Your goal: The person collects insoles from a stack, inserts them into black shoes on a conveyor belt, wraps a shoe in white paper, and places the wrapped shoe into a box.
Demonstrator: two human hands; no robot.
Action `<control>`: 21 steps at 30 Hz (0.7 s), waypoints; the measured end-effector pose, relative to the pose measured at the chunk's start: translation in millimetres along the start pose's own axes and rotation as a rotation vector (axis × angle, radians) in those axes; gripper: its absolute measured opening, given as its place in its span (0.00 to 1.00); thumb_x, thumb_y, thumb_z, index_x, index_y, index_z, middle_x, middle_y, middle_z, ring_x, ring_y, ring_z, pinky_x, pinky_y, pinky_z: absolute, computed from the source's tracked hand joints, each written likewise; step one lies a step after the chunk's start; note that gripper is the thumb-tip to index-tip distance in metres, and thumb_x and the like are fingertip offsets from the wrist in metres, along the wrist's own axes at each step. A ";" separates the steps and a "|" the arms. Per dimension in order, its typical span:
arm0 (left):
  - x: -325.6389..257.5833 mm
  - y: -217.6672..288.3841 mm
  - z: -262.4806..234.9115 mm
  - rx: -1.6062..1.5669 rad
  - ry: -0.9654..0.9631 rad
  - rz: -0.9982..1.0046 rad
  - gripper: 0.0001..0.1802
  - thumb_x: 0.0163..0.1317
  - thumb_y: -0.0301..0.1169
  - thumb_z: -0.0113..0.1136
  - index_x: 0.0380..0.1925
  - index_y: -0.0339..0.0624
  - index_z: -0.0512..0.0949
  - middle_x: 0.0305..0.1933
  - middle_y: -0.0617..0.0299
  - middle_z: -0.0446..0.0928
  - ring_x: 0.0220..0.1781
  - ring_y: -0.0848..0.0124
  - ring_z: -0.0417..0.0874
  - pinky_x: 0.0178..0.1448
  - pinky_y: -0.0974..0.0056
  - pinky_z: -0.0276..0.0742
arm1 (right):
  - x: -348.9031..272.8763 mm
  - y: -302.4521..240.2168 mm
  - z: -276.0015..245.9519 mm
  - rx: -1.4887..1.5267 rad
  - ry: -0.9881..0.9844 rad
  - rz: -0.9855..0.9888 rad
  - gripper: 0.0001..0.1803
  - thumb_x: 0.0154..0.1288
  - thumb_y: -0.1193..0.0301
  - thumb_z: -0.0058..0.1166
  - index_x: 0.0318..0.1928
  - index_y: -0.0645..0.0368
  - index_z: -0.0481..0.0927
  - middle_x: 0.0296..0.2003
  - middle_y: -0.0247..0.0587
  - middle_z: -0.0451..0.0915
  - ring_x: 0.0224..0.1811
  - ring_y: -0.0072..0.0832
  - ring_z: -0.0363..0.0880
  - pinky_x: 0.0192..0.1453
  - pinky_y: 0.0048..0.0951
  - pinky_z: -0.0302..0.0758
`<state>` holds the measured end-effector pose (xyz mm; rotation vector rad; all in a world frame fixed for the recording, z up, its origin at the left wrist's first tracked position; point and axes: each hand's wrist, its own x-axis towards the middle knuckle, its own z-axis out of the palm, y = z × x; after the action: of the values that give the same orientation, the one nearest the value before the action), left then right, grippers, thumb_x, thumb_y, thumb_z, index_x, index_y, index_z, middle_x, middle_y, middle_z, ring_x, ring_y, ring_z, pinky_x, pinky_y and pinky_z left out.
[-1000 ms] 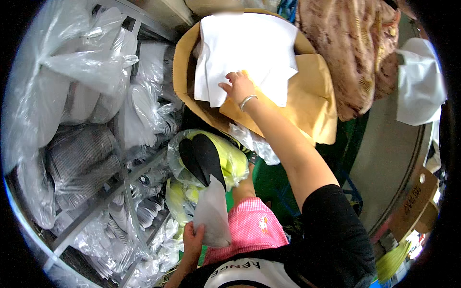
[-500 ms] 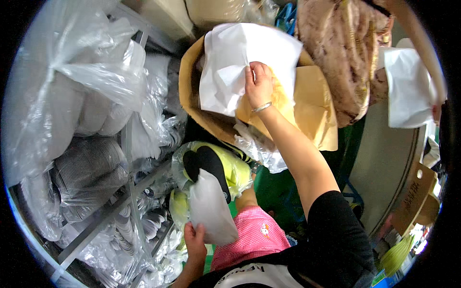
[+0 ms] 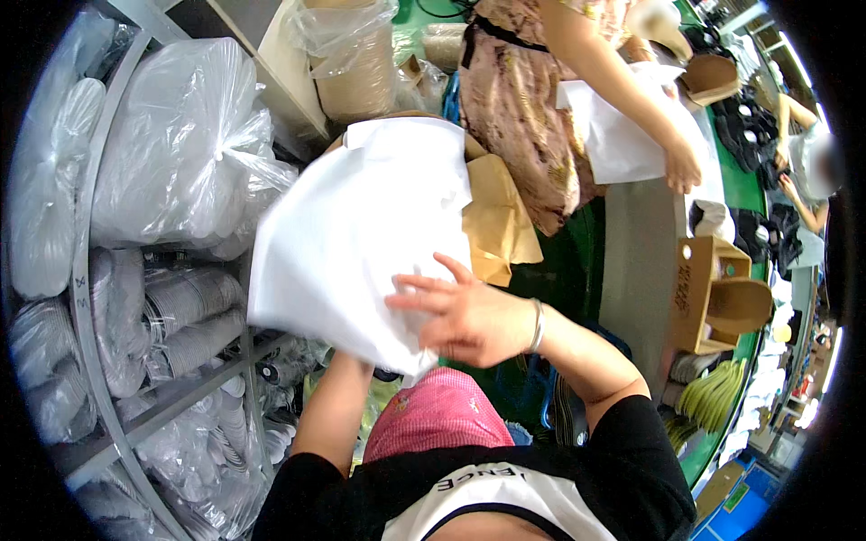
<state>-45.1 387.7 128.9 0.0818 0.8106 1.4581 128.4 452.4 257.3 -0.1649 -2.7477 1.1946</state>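
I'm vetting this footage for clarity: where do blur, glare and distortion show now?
Head view: the bare right hand and large white paper-like sheet look motion-blurred; same head view: highlights streak the knotted clear plastic bag; head view again: the grey metal shelf upright bows near the fisheye rim.

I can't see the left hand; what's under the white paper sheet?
Left forearm reaches beneath the white paper sheet; a cardboard box shows behind. Left hand and most of the box are covered.

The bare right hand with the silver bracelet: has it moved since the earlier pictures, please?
Yes: the right hand has drawn back toward the person's black T-shirt, from beyond the grey metal shelf crossbar to roughly level with its far end.
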 end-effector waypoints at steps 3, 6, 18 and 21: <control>-21.7 -10.4 41.8 -0.166 -0.191 -0.187 0.15 0.55 0.32 0.49 0.40 0.36 0.65 0.40 0.59 0.69 0.39 0.74 0.70 0.39 0.68 0.69 | -39.1 -35.9 19.9 -0.041 -0.021 0.108 0.05 0.44 0.67 0.54 0.24 0.51 0.76 0.54 0.43 0.62 0.61 0.39 0.53 0.58 0.57 0.41; -49.4 -24.6 79.7 -0.175 -0.299 -0.270 0.15 0.55 0.32 0.49 0.40 0.36 0.65 0.40 0.59 0.69 0.39 0.74 0.70 0.40 0.68 0.69 | -72.8 -69.8 17.4 0.082 0.246 0.200 0.12 0.48 0.63 0.52 0.34 0.53 0.74 0.53 0.46 0.63 0.57 0.41 0.58 0.57 0.49 0.50; -178.3 -64.3 181.0 -0.019 -0.707 -0.422 0.14 0.56 0.33 0.48 0.40 0.36 0.65 0.40 0.59 0.69 0.39 0.73 0.70 0.40 0.67 0.68 | -163.4 -176.7 90.6 -0.360 0.870 0.940 0.35 0.54 0.52 0.43 0.58 0.55 0.54 0.59 0.54 0.49 0.63 0.46 0.44 0.61 0.49 0.45; -197.7 -78.6 197.3 0.009 -0.772 -0.471 0.14 0.56 0.33 0.47 0.40 0.36 0.65 0.40 0.59 0.69 0.39 0.72 0.70 0.41 0.67 0.68 | -188.7 -206.2 90.0 -0.515 0.880 1.057 0.33 0.55 0.53 0.44 0.57 0.59 0.55 0.58 0.57 0.50 0.62 0.47 0.47 0.60 0.46 0.47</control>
<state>144.7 280.5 320.3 0.4060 0.1756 0.8624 289.5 218.4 331.7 -1.8225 -1.9876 0.2548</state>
